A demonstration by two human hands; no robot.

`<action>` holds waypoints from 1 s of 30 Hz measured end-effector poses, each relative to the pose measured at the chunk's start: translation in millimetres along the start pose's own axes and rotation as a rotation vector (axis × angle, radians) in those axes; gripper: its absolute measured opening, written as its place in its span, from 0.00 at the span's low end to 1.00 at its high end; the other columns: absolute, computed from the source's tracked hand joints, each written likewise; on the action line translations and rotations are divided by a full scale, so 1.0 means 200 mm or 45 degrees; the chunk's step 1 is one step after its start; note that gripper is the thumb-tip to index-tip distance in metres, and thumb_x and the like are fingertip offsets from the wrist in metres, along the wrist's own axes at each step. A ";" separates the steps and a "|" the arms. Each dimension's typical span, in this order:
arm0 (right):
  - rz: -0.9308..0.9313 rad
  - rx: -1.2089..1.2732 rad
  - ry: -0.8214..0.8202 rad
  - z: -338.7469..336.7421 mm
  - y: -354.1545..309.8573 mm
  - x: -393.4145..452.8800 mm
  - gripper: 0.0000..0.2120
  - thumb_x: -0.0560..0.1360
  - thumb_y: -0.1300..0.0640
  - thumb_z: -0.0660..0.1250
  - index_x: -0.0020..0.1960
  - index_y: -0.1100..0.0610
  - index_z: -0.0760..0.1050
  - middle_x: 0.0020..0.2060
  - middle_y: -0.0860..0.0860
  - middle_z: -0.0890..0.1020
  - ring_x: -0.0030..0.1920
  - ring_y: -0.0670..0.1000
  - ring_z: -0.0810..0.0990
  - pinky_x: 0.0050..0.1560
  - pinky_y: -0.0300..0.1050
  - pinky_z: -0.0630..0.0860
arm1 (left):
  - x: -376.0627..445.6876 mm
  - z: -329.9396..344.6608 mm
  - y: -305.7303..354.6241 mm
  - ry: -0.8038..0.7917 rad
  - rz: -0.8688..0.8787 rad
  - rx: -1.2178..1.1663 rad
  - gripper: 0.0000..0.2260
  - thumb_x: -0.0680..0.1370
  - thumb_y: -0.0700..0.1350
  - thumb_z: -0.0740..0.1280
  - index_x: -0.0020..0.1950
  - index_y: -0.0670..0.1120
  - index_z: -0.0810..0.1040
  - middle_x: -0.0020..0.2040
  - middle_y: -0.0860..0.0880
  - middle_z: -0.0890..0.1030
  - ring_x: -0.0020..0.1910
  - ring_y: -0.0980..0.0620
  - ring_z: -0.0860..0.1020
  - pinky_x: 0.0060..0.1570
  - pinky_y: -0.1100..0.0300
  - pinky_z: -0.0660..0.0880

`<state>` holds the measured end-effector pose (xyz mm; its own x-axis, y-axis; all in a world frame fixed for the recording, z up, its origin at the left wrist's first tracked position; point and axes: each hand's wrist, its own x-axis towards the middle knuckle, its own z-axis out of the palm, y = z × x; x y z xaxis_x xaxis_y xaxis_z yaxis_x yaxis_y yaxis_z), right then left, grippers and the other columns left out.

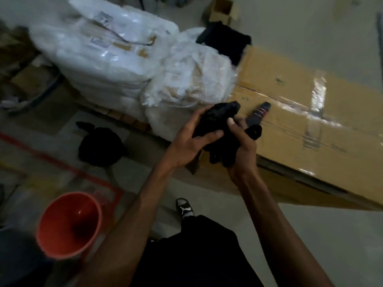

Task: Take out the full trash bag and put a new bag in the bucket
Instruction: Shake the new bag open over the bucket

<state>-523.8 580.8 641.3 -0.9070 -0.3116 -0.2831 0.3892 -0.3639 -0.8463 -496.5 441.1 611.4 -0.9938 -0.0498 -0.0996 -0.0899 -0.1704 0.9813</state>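
Observation:
A crumpled black new trash bag (pixel 219 123) is held at mid frame by both hands. My left hand (pixel 190 141) grips its left side, thumb along the bag's lower edge. My right hand (pixel 242 148) grips its right side and lower bunch. The orange bucket (pixel 51 243) stands on the floor at the lower left, with no bag in it. The tied full black trash bag (pixel 99 146) sits on the floor left of my hands, beyond the bucket.
A large taped cardboard box (pixel 300 112) lies right of my hands, with a dark striped item (pixel 259 114) on it. White plastic-wrapped bundles (pixel 107 54) are stacked behind. A red floor line (pixel 62 162) runs past the bucket. My shoe (pixel 185 208) is below.

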 end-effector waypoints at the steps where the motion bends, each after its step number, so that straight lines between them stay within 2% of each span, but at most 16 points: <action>1: 0.027 0.013 -0.119 0.09 0.04 -0.03 0.13 0.78 0.62 0.62 0.62 0.62 0.72 0.55 0.57 0.80 0.58 0.56 0.81 0.55 0.51 0.78 | -0.08 -0.08 0.01 0.143 0.025 -0.021 0.23 0.78 0.42 0.70 0.72 0.46 0.68 0.65 0.48 0.78 0.64 0.52 0.78 0.60 0.58 0.76; 2: 0.065 0.021 -0.240 0.17 0.09 -0.05 0.18 0.75 0.65 0.61 0.65 0.63 0.70 0.56 0.57 0.79 0.58 0.56 0.80 0.54 0.50 0.79 | -0.17 -0.16 0.01 0.301 0.035 -0.071 0.22 0.77 0.41 0.70 0.70 0.44 0.71 0.63 0.47 0.80 0.63 0.51 0.79 0.59 0.57 0.76; 5: 0.288 -0.066 -0.564 0.42 0.29 -0.12 0.32 0.67 0.73 0.59 0.70 0.60 0.66 0.58 0.56 0.80 0.57 0.55 0.81 0.50 0.50 0.81 | -0.49 -0.47 -0.06 0.686 0.039 -0.362 0.18 0.77 0.44 0.71 0.66 0.46 0.76 0.62 0.43 0.81 0.62 0.43 0.80 0.59 0.46 0.77; 8: 0.372 -0.370 -0.728 0.69 0.54 -0.21 0.24 0.73 0.75 0.63 0.68 0.61 0.69 0.56 0.56 0.81 0.57 0.56 0.81 0.53 0.51 0.81 | -0.86 -0.74 -0.13 1.052 0.047 -0.712 0.18 0.79 0.44 0.68 0.68 0.45 0.75 0.62 0.43 0.81 0.58 0.45 0.82 0.52 0.50 0.81; 10: 0.382 -0.608 -0.765 0.84 0.76 -0.26 0.18 0.76 0.66 0.69 0.65 0.64 0.72 0.55 0.58 0.81 0.53 0.55 0.83 0.47 0.47 0.82 | -1.11 -0.89 -0.21 1.261 0.026 -0.832 0.18 0.79 0.47 0.68 0.68 0.45 0.75 0.61 0.44 0.82 0.57 0.46 0.82 0.48 0.54 0.81; 12: 0.383 -0.798 -0.742 0.99 0.96 -0.32 0.24 0.72 0.53 0.76 0.65 0.60 0.74 0.56 0.57 0.83 0.51 0.54 0.84 0.42 0.44 0.82 | -1.34 -1.03 -0.29 1.462 -0.134 -0.663 0.19 0.78 0.55 0.68 0.65 0.46 0.77 0.60 0.40 0.82 0.56 0.41 0.82 0.46 0.51 0.81; 14: 0.308 -0.900 -0.810 1.12 1.14 -0.40 0.19 0.72 0.50 0.76 0.59 0.57 0.80 0.53 0.56 0.85 0.51 0.54 0.85 0.46 0.50 0.84 | -1.56 -1.15 -0.42 1.688 -0.334 -0.151 0.29 0.75 0.65 0.66 0.65 0.44 0.74 0.61 0.34 0.79 0.59 0.34 0.79 0.52 0.44 0.78; 15: 0.262 -0.927 -0.885 1.18 1.22 -0.43 0.13 0.73 0.51 0.75 0.55 0.55 0.82 0.50 0.55 0.86 0.50 0.53 0.86 0.48 0.51 0.84 | -1.67 -1.19 -0.47 1.792 -0.375 0.107 0.31 0.75 0.65 0.64 0.67 0.42 0.71 0.62 0.35 0.77 0.61 0.36 0.77 0.58 0.44 0.75; 17: 0.268 -0.973 -1.014 1.30 1.35 -0.51 0.07 0.76 0.52 0.72 0.51 0.53 0.83 0.48 0.55 0.86 0.50 0.54 0.86 0.51 0.54 0.83 | -1.84 -1.22 -0.48 2.021 -0.252 0.426 0.25 0.78 0.55 0.66 0.68 0.40 0.70 0.62 0.41 0.75 0.61 0.41 0.75 0.60 0.48 0.74; 19: 0.390 -1.038 -1.087 1.40 1.48 -0.56 0.11 0.77 0.53 0.71 0.54 0.60 0.80 0.51 0.63 0.83 0.53 0.62 0.83 0.50 0.59 0.82 | -1.96 -1.23 -0.44 2.040 -0.073 0.607 0.18 0.78 0.50 0.68 0.66 0.45 0.73 0.58 0.48 0.75 0.57 0.46 0.77 0.55 0.54 0.76; 21: 0.586 -1.059 -1.145 1.49 1.59 -0.59 0.21 0.72 0.57 0.71 0.55 0.73 0.73 0.51 0.71 0.79 0.54 0.73 0.78 0.45 0.58 0.80 | -2.02 -1.25 -0.38 1.790 0.024 0.411 0.18 0.76 0.51 0.71 0.65 0.50 0.74 0.59 0.50 0.77 0.57 0.53 0.78 0.54 0.61 0.75; 22: 0.661 -1.039 -1.203 1.52 1.63 -0.60 0.20 0.71 0.60 0.68 0.53 0.77 0.71 0.48 0.73 0.77 0.51 0.75 0.78 0.43 0.56 0.79 | -2.04 -1.28 -0.37 1.642 0.004 0.317 0.20 0.75 0.48 0.73 0.65 0.50 0.74 0.61 0.50 0.78 0.58 0.56 0.78 0.56 0.65 0.74; 24: 0.738 -1.029 -1.249 1.60 1.67 -0.66 0.13 0.69 0.64 0.62 0.48 0.73 0.75 0.41 0.68 0.77 0.39 0.67 0.79 0.35 0.50 0.77 | -2.06 -1.32 -0.37 1.537 -0.028 0.391 0.22 0.74 0.41 0.74 0.66 0.47 0.74 0.61 0.50 0.78 0.59 0.57 0.77 0.56 0.71 0.71; 26: 0.733 -1.002 -1.257 1.67 1.70 -0.66 0.09 0.68 0.64 0.63 0.45 0.70 0.74 0.39 0.62 0.75 0.34 0.61 0.75 0.33 0.48 0.73 | -2.09 -1.37 -0.40 1.665 -0.042 0.499 0.18 0.74 0.37 0.73 0.62 0.44 0.76 0.56 0.50 0.80 0.55 0.58 0.78 0.52 0.74 0.70; 28: 0.721 -0.907 -1.316 1.71 1.74 -0.62 0.07 0.73 0.67 0.66 0.48 0.70 0.76 0.45 0.63 0.80 0.44 0.63 0.81 0.44 0.54 0.79 | -2.11 -1.43 -0.44 1.872 -0.074 0.410 0.10 0.75 0.39 0.72 0.55 0.46 0.78 0.48 0.53 0.81 0.49 0.59 0.78 0.49 0.72 0.72; 30: 0.708 -0.875 -1.399 1.74 1.77 -0.58 0.04 0.77 0.65 0.68 0.48 0.63 0.82 0.49 0.62 0.83 0.52 0.61 0.83 0.55 0.58 0.80 | -2.14 -1.48 -0.47 2.046 -0.080 0.278 0.06 0.76 0.40 0.71 0.49 0.50 0.78 0.44 0.56 0.81 0.45 0.61 0.79 0.48 0.67 0.73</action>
<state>-225.4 183.3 530.9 0.0471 -0.9031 -0.4268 0.2055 0.4269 -0.8806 -44.0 187.0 511.9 0.0893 -0.9941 -0.0612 -0.2719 -0.0835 0.9587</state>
